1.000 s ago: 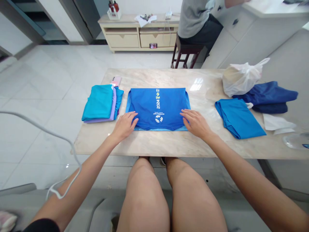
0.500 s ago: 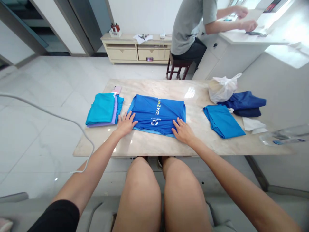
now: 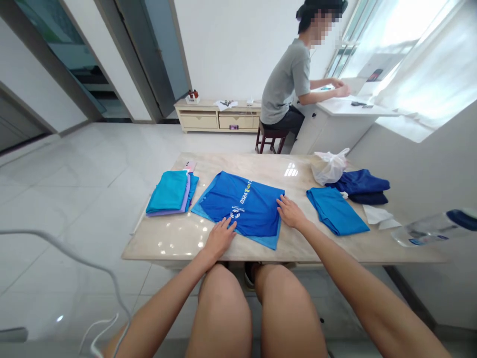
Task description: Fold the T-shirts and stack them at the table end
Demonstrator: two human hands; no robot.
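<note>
A folded blue shirt [image 3: 242,206] with white and yellow print lies skewed on the marble table [image 3: 179,238] in front of me. My left hand [image 3: 220,237] rests flat on its near left edge, fingers spread. My right hand [image 3: 289,212] lies flat on the shirt's right edge, fingers stretched out. Neither hand grips the cloth.
A stack of folded teal and lilac clothes [image 3: 172,193] with a pink phone [image 3: 190,165] behind it sits left. A blue folded garment [image 3: 335,210], navy clothes [image 3: 359,186], a white plastic bag [image 3: 329,167] and paper lie right. A plastic bottle [image 3: 432,228] is at far right. Another person [image 3: 286,89] sits at a counter behind.
The shirt has turned clockwise on the table. My left hand slid toward its near edge and my right hand toward its far right side. The camera tilted up.
</note>
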